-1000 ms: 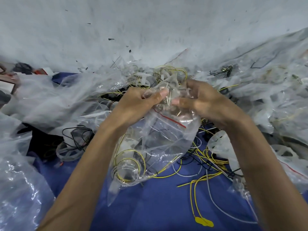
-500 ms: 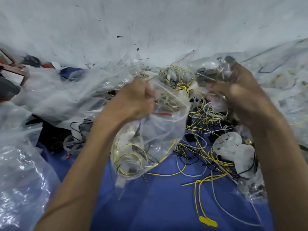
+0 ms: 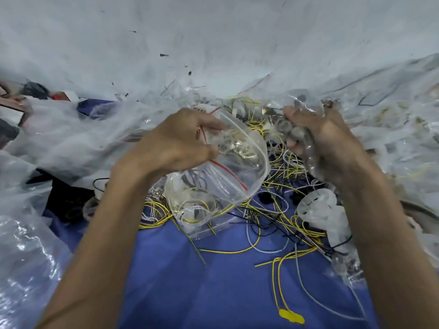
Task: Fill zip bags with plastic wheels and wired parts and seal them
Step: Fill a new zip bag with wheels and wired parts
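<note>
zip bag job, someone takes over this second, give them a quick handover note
Left hand: grips the zip bag at its mouth, holding it open above the blue cloth.
Right hand: fingers curled round a handful of what look like clear plastic wheels, beside the bag's mouth. The view is blurred, so the count is unclear.
Done: the bag already holds wired parts in its bottom.
Left: drop the handful in, then press the red zip line shut. Loose wires lie on the cloth for further bags.
</note>
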Available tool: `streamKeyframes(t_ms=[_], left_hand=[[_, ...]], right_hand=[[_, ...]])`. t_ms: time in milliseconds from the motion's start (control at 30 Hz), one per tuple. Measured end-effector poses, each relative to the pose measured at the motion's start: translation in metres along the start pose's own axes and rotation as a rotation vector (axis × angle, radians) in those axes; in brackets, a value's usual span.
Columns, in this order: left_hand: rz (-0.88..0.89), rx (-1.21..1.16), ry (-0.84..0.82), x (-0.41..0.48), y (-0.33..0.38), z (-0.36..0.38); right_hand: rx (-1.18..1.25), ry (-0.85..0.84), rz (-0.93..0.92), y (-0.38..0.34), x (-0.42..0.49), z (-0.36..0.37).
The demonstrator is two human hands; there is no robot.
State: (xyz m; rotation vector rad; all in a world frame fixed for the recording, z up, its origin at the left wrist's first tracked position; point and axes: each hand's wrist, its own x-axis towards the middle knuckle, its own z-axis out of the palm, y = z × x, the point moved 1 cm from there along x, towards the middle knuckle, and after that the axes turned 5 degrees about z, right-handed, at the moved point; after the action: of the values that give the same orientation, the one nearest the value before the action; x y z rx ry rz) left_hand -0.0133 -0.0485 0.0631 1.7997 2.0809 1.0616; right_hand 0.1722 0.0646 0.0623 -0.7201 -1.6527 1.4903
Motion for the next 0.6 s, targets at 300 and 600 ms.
streamKeyframes(t_ms=[300,600], left_hand=[[0.137,-0.123,-0.157,-0.001,0.017,0.023],[0.157,-0.139,-0.189,-0.003,0.027,0.021]], right_hand=[[-0.143,-0.38,-0.026,-0.012,-0.019,0.01],[-1.453,-0.503,-0.128,-0.005,-0.006,0.04]])
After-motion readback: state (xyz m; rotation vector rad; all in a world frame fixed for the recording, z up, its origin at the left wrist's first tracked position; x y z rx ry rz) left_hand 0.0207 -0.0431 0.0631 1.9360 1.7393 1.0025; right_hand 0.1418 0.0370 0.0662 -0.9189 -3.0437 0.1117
